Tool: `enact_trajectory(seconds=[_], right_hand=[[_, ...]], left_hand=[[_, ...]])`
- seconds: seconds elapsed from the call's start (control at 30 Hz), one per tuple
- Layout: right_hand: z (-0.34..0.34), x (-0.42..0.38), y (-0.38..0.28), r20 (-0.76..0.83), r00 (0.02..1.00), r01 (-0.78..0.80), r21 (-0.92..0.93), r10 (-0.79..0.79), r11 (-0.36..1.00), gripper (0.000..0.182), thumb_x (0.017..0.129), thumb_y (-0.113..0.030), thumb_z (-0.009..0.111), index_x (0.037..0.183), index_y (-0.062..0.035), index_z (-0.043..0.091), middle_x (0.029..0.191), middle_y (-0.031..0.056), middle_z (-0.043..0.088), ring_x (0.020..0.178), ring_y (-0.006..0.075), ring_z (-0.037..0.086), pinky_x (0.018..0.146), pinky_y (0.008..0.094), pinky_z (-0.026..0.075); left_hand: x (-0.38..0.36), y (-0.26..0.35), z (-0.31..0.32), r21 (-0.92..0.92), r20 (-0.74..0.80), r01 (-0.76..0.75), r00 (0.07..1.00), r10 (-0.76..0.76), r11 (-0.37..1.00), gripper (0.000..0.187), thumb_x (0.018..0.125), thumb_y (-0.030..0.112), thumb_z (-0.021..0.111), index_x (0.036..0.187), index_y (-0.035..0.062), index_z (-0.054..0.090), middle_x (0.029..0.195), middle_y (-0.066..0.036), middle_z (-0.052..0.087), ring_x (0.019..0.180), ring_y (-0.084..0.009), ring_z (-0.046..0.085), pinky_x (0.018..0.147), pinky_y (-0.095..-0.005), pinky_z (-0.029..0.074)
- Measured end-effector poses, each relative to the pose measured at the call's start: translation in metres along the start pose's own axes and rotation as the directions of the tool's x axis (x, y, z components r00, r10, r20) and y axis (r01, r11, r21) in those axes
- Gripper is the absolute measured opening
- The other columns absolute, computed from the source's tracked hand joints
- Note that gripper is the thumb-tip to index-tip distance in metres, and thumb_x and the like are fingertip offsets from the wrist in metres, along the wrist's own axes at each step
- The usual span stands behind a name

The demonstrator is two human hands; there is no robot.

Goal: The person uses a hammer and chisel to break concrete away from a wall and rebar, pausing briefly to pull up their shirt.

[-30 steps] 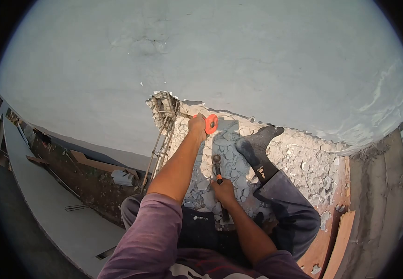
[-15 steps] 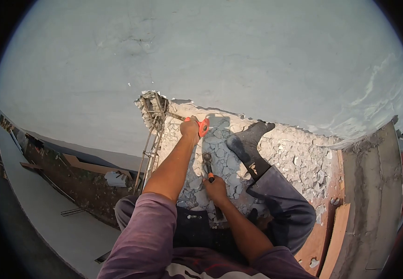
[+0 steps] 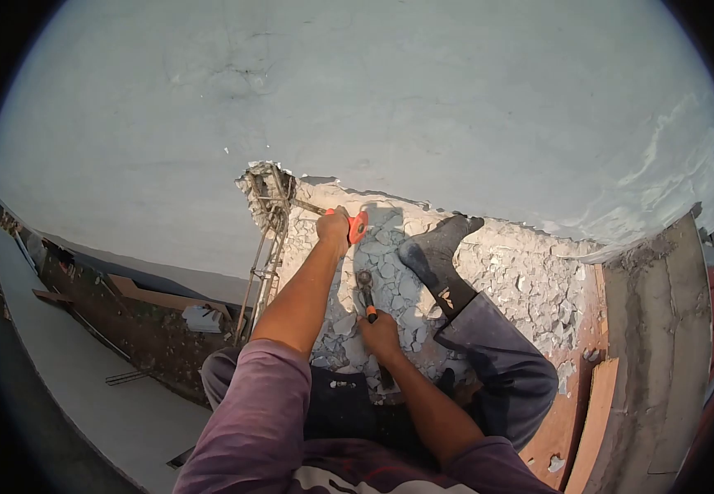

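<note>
Little has changed: the scene sits slightly further left in my view than a second ago, while both grips hold, so the chisel's placement seems steady. At left, a rebar cage (image 3: 265, 272) runs up into the broken wall. Beside it, my left hand (image 3: 334, 228) is closed round the chisel (image 3: 307, 206), its long axis slanting, working end up-left towards the rebar, red hand guard (image 3: 358, 227) down-right; tip contact is unclear. Rightward, my right hand (image 3: 380, 334) grips the hammer (image 3: 367, 298) over rubble (image 3: 410, 317), head away from me, handle running back.
</note>
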State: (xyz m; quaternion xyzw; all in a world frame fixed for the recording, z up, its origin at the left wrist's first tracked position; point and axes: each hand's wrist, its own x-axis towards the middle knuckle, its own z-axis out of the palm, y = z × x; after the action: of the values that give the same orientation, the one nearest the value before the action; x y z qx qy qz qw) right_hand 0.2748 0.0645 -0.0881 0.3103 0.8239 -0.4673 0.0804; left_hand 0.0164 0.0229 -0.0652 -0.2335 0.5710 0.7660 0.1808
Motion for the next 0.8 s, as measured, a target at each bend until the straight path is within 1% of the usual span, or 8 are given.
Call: enact_trajectory(seconds=[0.1, 0.2, 0.3, 0.43, 0.53, 0.67, 0.77, 0.8], right_hand=[[-0.004, -0.005, -0.005, 0.011, 1.000, -0.022, 0.030, 0.022, 0.999, 0.040, 0.087, -0.030, 0.068, 0.103, 0.0072, 0.066, 0.093, 0.0291, 0.068, 0.092, 0.0445, 0.067, 0.080, 0.0479, 0.051], [0.003, 0.002, 0.004, 0.037, 0.998, -0.060, 0.092, 0.057, 0.994, 0.040, 0.087, -0.030, 0.068, 0.101, 0.0070, 0.066, 0.093, 0.0289, 0.068, 0.091, 0.0450, 0.067, 0.079, 0.0482, 0.051], [0.005, 0.001, 0.007, -0.073, 0.992, 0.102, 0.025, -0.100, 0.994, 0.031, 0.087, -0.023, 0.069, 0.088, 0.0079, 0.063, 0.068, 0.0194, 0.063, 0.064, 0.0320, 0.065, 0.061, 0.0442, 0.048], [0.005, 0.004, 0.002, -0.099, 0.991, 0.096, 0.034, -0.093, 0.995, 0.031, 0.087, -0.022, 0.069, 0.086, 0.0076, 0.063, 0.067, 0.0188, 0.063, 0.062, 0.0307, 0.063, 0.061, 0.0438, 0.047], [0.002, 0.000, 0.002, -0.088, 0.993, 0.083, 0.042, -0.079, 0.996, 0.031, 0.087, -0.023, 0.069, 0.086, 0.0077, 0.063, 0.068, 0.0195, 0.063, 0.062, 0.0306, 0.063, 0.062, 0.0434, 0.047], [0.003, -0.013, 0.001, -0.050, 0.998, 0.035, 0.073, -0.032, 0.997, 0.031, 0.087, -0.023, 0.070, 0.086, 0.0078, 0.063, 0.070, 0.0203, 0.063, 0.064, 0.0312, 0.063, 0.064, 0.0432, 0.047], [0.001, 0.000, -0.005, -0.090, 0.993, 0.082, 0.025, -0.080, 0.996, 0.032, 0.087, -0.024, 0.069, 0.086, 0.0075, 0.063, 0.072, 0.0205, 0.063, 0.067, 0.0323, 0.063, 0.065, 0.0431, 0.047], [0.006, -0.001, 0.004, -0.112, 0.990, 0.082, -0.001, -0.081, 0.997, 0.032, 0.087, -0.024, 0.069, 0.086, 0.0073, 0.063, 0.072, 0.0205, 0.063, 0.068, 0.0326, 0.063, 0.065, 0.0430, 0.047]], left_hand=[[0.007, 0.012, 0.006, -0.230, 0.048, 0.081, 0.996, -0.072, 0.970, 0.019, 0.100, 0.015, 0.043, 0.099, 0.0011, 0.055, 0.095, -0.012, 0.063, 0.079, -0.0269, 0.068, 0.061, -0.0458, 0.060], [0.006, 0.046, -0.017, -0.335, 0.334, 0.265, 0.931, -0.149, 0.904, 0.017, 0.099, 0.014, 0.045, 0.102, -0.0005, 0.053, 0.096, -0.012, 0.063, 0.076, -0.0256, 0.067, 0.063, -0.0451, 0.062], [0.009, 0.025, -0.017, -0.289, 0.230, 0.173, 0.967, -0.107, 0.942, 0.014, 0.097, 0.013, 0.050, 0.099, -0.0001, 0.055, 0.093, -0.012, 0.063, 0.074, -0.0243, 0.066, 0.062, -0.0433, 0.061], [-0.001, -0.001, -0.003, -0.009, 0.019, 0.023, 1.000, -0.023, 1.000, 0.013, 0.096, 0.015, 0.054, 0.093, 0.0032, 0.058, 0.089, -0.012, 0.064, 0.074, -0.0246, 0.067, 0.061, -0.0436, 0.061], [-0.022, 0.035, 0.011, -0.270, 0.221, 0.203, 0.965, -0.145, 0.941, 0.017, 0.098, 0.017, 0.054, 0.100, 0.0009, 0.058, 0.097, -0.013, 0.065, 0.085, -0.0261, 0.070, 0.066, -0.0430, 0.060], [-0.054, 0.045, 0.013, -0.273, 0.441, 0.306, 0.882, -0.164, 0.912, 0.019, 0.100, 0.019, 0.050, 0.108, 0.0025, 0.057, 0.096, -0.011, 0.063, 0.080, -0.0217, 0.067, 0.066, -0.0458, 0.060], [-0.078, 0.006, 0.005, -0.273, 0.255, 0.172, 0.962, -0.101, 0.946, 0.017, 0.099, 0.018, 0.054, 0.106, 0.0031, 0.057, 0.093, -0.010, 0.062, 0.082, -0.0206, 0.066, 0.070, -0.0435, 0.059], [-0.086, -0.007, -0.010, -0.328, 0.336, 0.200, 0.938, -0.083, 0.923, 0.016, 0.097, 0.017, 0.056, 0.105, 0.0035, 0.056, 0.091, -0.009, 0.062, 0.081, -0.0205, 0.065, 0.072, -0.0415, 0.059]])
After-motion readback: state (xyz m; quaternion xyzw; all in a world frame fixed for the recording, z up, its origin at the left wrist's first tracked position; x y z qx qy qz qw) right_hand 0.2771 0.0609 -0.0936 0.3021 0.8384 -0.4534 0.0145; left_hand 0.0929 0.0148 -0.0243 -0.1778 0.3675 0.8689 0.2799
